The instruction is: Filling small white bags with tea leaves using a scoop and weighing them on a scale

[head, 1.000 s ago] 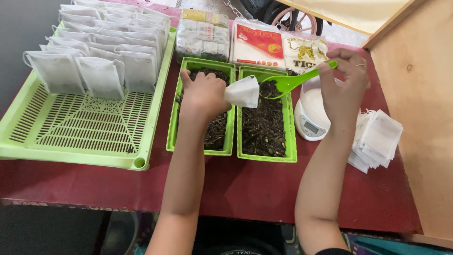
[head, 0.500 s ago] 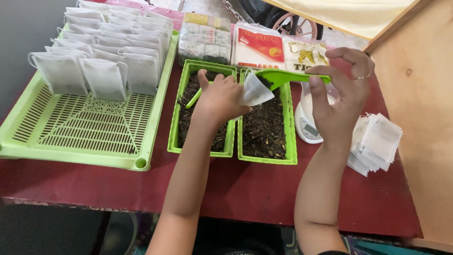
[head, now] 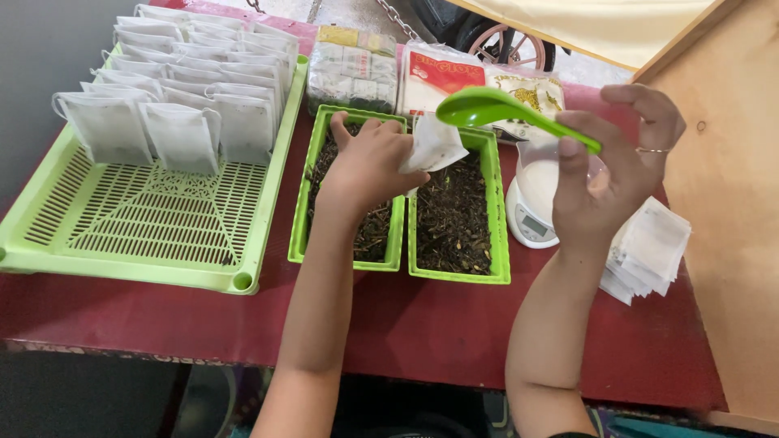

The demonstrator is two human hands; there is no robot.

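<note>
My left hand (head: 367,166) pinches small white paper sachet (head: 434,146) mouth-up for filling; right hand (head: 613,166) grips green plastic spoon (head: 507,113), bowl poised above.

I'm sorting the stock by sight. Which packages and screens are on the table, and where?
Clear wrapped brick pack: far edge, behind the left tray; yellow and pale blocks.
Red and white flat packet: beside it.
White packet with yellow animal picture: further right, behind the spoon.
Small grey screen: front of the white scale.

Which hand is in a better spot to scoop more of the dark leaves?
The right hand: it holds the green spoon above the right tray of leaves. The left hand is busy pinching the white bag.
</note>
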